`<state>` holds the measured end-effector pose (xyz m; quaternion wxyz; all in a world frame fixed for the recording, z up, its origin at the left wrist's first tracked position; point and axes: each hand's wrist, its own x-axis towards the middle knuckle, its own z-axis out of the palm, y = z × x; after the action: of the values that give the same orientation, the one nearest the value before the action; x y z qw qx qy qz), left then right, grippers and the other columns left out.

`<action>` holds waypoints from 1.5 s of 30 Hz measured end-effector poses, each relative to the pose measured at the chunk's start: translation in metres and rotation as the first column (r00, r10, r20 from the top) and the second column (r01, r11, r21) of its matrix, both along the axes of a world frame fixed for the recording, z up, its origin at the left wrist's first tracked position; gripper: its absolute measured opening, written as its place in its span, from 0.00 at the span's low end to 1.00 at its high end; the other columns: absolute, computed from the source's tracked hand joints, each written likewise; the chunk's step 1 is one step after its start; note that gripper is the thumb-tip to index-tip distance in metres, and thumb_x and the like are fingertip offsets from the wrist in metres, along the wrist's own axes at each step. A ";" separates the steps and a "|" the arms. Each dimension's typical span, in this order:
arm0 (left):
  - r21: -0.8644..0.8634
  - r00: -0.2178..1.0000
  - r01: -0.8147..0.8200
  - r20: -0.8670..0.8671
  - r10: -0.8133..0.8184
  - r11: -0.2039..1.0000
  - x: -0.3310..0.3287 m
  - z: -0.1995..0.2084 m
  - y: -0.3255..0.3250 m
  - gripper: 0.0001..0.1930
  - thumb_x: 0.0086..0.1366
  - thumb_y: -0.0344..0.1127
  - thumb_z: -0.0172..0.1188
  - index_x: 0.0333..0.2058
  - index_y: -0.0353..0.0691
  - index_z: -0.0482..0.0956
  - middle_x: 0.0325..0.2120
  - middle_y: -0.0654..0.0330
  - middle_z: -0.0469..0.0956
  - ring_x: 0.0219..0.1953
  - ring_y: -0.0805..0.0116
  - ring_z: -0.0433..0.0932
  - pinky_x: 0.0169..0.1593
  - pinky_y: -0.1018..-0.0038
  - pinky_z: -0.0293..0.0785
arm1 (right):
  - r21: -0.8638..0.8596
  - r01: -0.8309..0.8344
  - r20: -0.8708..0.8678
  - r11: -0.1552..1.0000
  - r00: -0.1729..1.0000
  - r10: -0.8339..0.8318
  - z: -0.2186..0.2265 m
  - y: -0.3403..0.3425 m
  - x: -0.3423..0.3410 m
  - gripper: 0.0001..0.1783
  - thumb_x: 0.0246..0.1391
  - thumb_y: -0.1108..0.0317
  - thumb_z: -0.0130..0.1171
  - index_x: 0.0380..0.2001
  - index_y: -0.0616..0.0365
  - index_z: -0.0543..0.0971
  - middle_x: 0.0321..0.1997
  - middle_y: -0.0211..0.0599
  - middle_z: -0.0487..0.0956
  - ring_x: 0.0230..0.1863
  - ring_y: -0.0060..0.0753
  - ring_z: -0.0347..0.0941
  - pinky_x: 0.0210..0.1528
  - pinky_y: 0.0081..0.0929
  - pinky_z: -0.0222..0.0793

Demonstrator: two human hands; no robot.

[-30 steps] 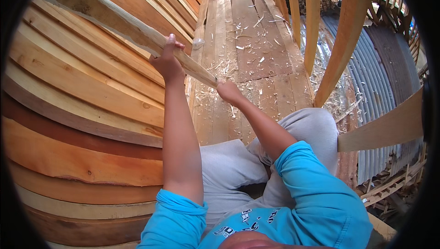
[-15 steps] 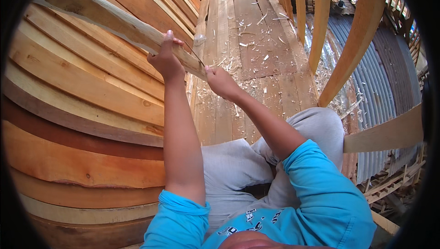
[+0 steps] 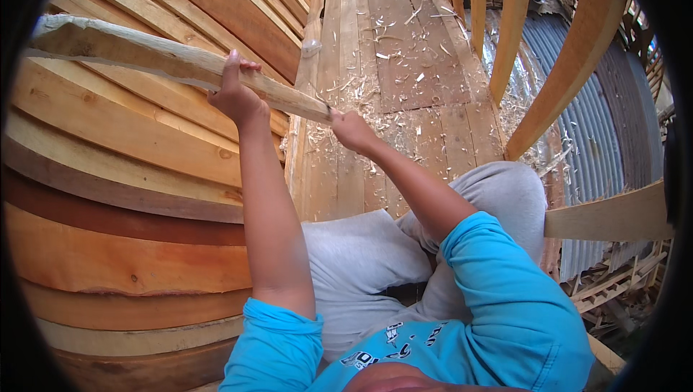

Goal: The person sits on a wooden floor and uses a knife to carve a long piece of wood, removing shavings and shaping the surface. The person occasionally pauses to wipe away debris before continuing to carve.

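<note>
A long, pale, roughly shaved wooden pole slants from the upper left down to the middle of the view. My left hand is closed around it some way up from its near end, thumb on top. At that near end my right hand is closed in a fist. A small dark bit of a knife shows at its knuckles, against the pole's tip; most of the blade and the handle are hidden. Both arms are stretched forward over my bent legs.
Stacked, overlapping planks form a wall at my left. Curly shavings lie over the plank floor ahead. Curved upright timbers stand at the right, with corrugated metal sheets beyond them. A short board juts in beside my right knee.
The pole and my left hand have shifted left, and the pole lies flatter. My right hand moved slightly right and down, to the pole's tip. The thin dark blade seen before is now mostly out of sight.
</note>
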<state>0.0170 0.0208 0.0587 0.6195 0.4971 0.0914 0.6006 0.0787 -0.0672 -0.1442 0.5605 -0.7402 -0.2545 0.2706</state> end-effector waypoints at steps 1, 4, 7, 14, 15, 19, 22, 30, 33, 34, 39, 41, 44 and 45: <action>-0.014 1.000 0.010 0.001 -0.010 1.000 0.014 0.001 -0.011 0.06 0.56 0.25 0.63 0.27 0.33 0.73 0.19 0.59 0.73 0.20 0.68 0.73 0.29 0.70 0.75 | -0.049 0.043 0.097 0.998 0.995 -0.038 -0.044 -0.011 0.025 0.36 0.67 0.47 0.37 0.21 0.70 0.77 0.19 0.50 0.76 0.23 0.48 0.74 0.35 0.45 0.69; 0.032 1.000 0.025 -0.002 -0.025 0.999 0.012 0.002 -0.011 0.07 0.56 0.25 0.64 0.27 0.33 0.73 0.19 0.59 0.73 0.19 0.68 0.73 0.29 0.69 0.75 | -0.096 0.114 0.064 0.989 0.992 -0.108 -0.041 -0.013 0.010 0.36 0.67 0.47 0.38 0.21 0.71 0.77 0.20 0.51 0.77 0.24 0.49 0.75 0.36 0.46 0.69; 0.059 0.999 0.011 -0.038 -0.009 0.998 -0.008 0.001 0.002 0.07 0.56 0.26 0.64 0.27 0.33 0.73 0.19 0.58 0.73 0.20 0.68 0.73 0.29 0.69 0.76 | 0.029 -0.039 -0.019 0.999 0.999 0.040 0.032 -0.004 -0.025 0.34 0.67 0.49 0.39 0.23 0.71 0.76 0.21 0.49 0.76 0.21 0.45 0.72 0.32 0.44 0.68; 0.029 0.998 0.066 -0.021 -0.065 0.997 0.015 0.001 -0.006 0.07 0.56 0.26 0.64 0.27 0.33 0.73 0.19 0.58 0.74 0.20 0.68 0.74 0.29 0.69 0.76 | -0.165 -0.039 -0.301 0.986 0.953 -0.013 -0.050 -0.032 0.020 0.34 0.68 0.48 0.36 0.27 0.70 0.76 0.25 0.56 0.78 0.26 0.55 0.75 0.38 0.47 0.71; 0.034 0.998 0.059 -0.030 -0.058 0.998 0.014 0.002 -0.006 0.07 0.56 0.26 0.64 0.27 0.33 0.73 0.19 0.58 0.74 0.20 0.68 0.74 0.29 0.69 0.76 | -0.147 -0.055 -0.324 0.988 0.946 0.005 -0.038 -0.031 0.017 0.33 0.68 0.48 0.36 0.26 0.70 0.75 0.24 0.55 0.78 0.25 0.53 0.74 0.37 0.47 0.71; 0.020 0.998 0.041 -0.042 -0.040 0.999 -0.001 0.003 0.001 0.06 0.56 0.26 0.64 0.27 0.34 0.74 0.18 0.58 0.74 0.20 0.69 0.74 0.29 0.70 0.76 | -0.001 -0.167 -0.124 0.986 0.978 0.165 0.050 -0.014 -0.009 0.33 0.67 0.48 0.37 0.26 0.69 0.75 0.21 0.48 0.76 0.21 0.45 0.73 0.30 0.43 0.70; 0.046 0.999 0.034 -0.034 -0.033 0.998 0.007 -0.001 0.000 0.06 0.56 0.26 0.64 0.26 0.34 0.74 0.18 0.58 0.74 0.20 0.69 0.73 0.28 0.70 0.75 | 0.007 -0.123 0.077 0.992 0.990 0.122 0.018 -0.012 0.003 0.32 0.68 0.47 0.37 0.26 0.66 0.74 0.18 0.42 0.72 0.18 0.37 0.70 0.25 0.40 0.67; 0.029 0.995 0.081 -0.056 -0.080 0.996 0.005 0.002 0.003 0.06 0.56 0.25 0.64 0.28 0.35 0.74 0.20 0.59 0.74 0.21 0.69 0.74 0.30 0.70 0.75 | -0.007 -0.092 -0.043 0.996 0.995 0.091 0.041 -0.011 -0.008 0.31 0.69 0.47 0.37 0.22 0.63 0.71 0.14 0.32 0.68 0.13 0.30 0.64 0.18 0.35 0.62; 0.015 0.979 0.204 -0.028 -0.204 0.979 0.006 -0.001 0.000 0.07 0.56 0.25 0.64 0.30 0.35 0.73 0.21 0.59 0.73 0.22 0.69 0.74 0.31 0.69 0.75 | 0.057 -0.075 -0.054 0.996 0.995 0.078 0.023 -0.010 0.008 0.32 0.69 0.48 0.36 0.25 0.65 0.73 0.15 0.35 0.70 0.14 0.31 0.65 0.19 0.35 0.61; 0.019 0.977 0.214 -0.027 -0.214 0.977 0.008 -0.002 -0.003 0.08 0.56 0.25 0.64 0.31 0.35 0.73 0.21 0.59 0.73 0.22 0.69 0.74 0.31 0.69 0.75 | -0.046 -0.087 -0.086 0.995 0.993 0.082 0.001 -0.023 0.013 0.32 0.68 0.48 0.37 0.28 0.68 0.74 0.21 0.43 0.73 0.20 0.37 0.70 0.26 0.38 0.65; 0.019 0.943 0.333 -0.019 -0.332 0.943 0.007 -0.003 -0.001 0.08 0.56 0.25 0.64 0.32 0.36 0.73 0.21 0.60 0.72 0.24 0.68 0.73 0.33 0.68 0.75 | -0.157 -0.057 -0.214 0.986 0.977 0.022 -0.006 -0.032 0.012 0.32 0.67 0.50 0.39 0.36 0.74 0.76 0.31 0.57 0.79 0.31 0.50 0.79 0.37 0.42 0.71; 0.030 0.956 0.294 -0.034 -0.293 0.955 -0.008 -0.008 0.012 0.08 0.56 0.26 0.64 0.32 0.37 0.73 0.21 0.60 0.72 0.24 0.68 0.73 0.33 0.68 0.75 | -0.057 -0.122 -0.200 0.991 0.974 0.108 0.045 -0.023 -0.009 0.32 0.67 0.47 0.38 0.29 0.69 0.76 0.20 0.43 0.73 0.20 0.35 0.69 0.25 0.38 0.64; 0.054 0.940 0.340 -0.040 -0.338 0.939 -0.001 -0.006 0.017 0.07 0.58 0.28 0.64 0.32 0.36 0.73 0.21 0.60 0.72 0.25 0.68 0.73 0.35 0.68 0.74 | -0.101 -0.165 -0.095 0.981 0.983 0.156 0.028 -0.028 0.010 0.32 0.67 0.48 0.38 0.32 0.71 0.77 0.22 0.46 0.75 0.24 0.41 0.73 0.30 0.40 0.67; 0.049 0.937 0.349 -0.044 -0.347 0.936 0.001 -0.007 0.016 0.07 0.58 0.29 0.63 0.32 0.37 0.73 0.21 0.61 0.71 0.25 0.68 0.73 0.35 0.67 0.74 | -0.134 -0.173 -0.049 0.976 0.985 0.168 0.008 -0.028 0.020 0.32 0.66 0.50 0.39 0.35 0.73 0.77 0.26 0.52 0.78 0.29 0.47 0.78 0.36 0.42 0.71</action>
<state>0.0177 0.0371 0.0517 0.7001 0.5329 -0.0040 0.4753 0.0988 -0.0954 -0.1365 0.4876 -0.7473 -0.2873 0.3482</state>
